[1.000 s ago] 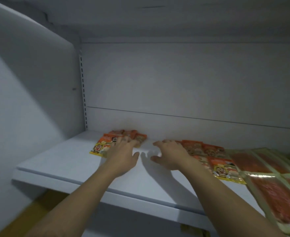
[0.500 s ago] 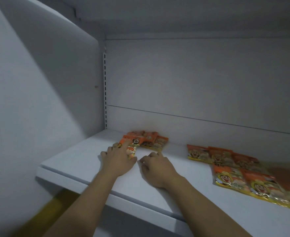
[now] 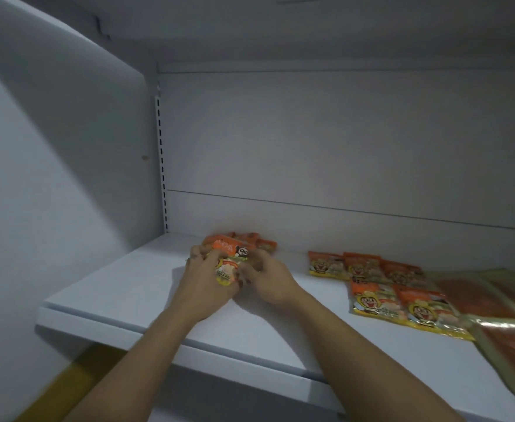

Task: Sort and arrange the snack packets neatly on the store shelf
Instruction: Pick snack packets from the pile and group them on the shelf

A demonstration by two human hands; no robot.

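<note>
A small orange and yellow snack packet is tilted up off the white shelf, near the back left corner. My left hand grips its left side with curled fingers. My right hand holds its right edge, fingers curled toward it. Behind the held packet, more orange packets lie against the back wall. To the right, several matching packets lie flat in rows on the shelf.
Larger flat red-orange packs with gold edges fill the shelf's right end. A white side panel closes the left, with a slotted upright in the corner. Another shelf sits overhead.
Both hands came together from flat on the shelf and lifted one packet from the left pile. The view has shifted left, so the right rows sit farther right.
</note>
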